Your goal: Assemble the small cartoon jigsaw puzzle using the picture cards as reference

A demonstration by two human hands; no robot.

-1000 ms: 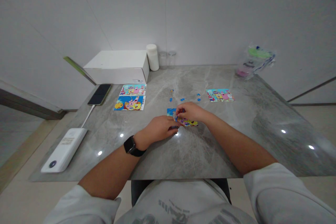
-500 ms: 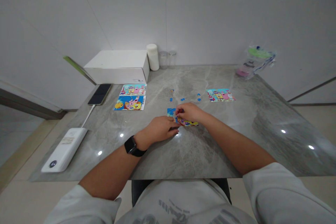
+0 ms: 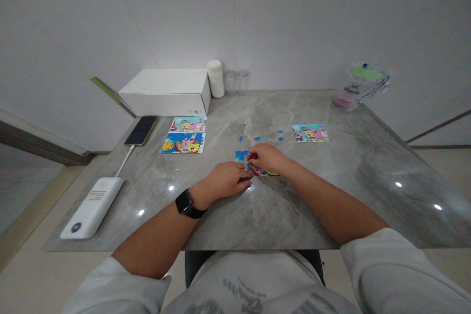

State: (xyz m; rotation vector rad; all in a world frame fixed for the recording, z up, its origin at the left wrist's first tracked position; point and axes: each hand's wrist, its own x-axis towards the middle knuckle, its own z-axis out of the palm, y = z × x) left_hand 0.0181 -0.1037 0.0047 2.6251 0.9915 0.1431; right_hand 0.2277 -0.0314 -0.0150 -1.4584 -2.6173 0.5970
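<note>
Jigsaw (image 3: 241,156) lies before me on the table (image 3: 257,221)! My left hand (image 3: 230,179), fingers extended, touches its near left side; my right hand (image 3: 268,157) pinches narrowly over it, holding what, I can't tell. Fitting, I'd judge; next calls for careful alignment.

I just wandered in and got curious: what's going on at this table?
A person has both hands on a small, colourful puzzle. The left hand lies against its near left side, while the right hand bends over it from the right; whether it pinches a piece is hard to tell. A few loose pieces lie just beyond. Two cartoon pictures lie off to the left, and another picture lies to the right.
</note>
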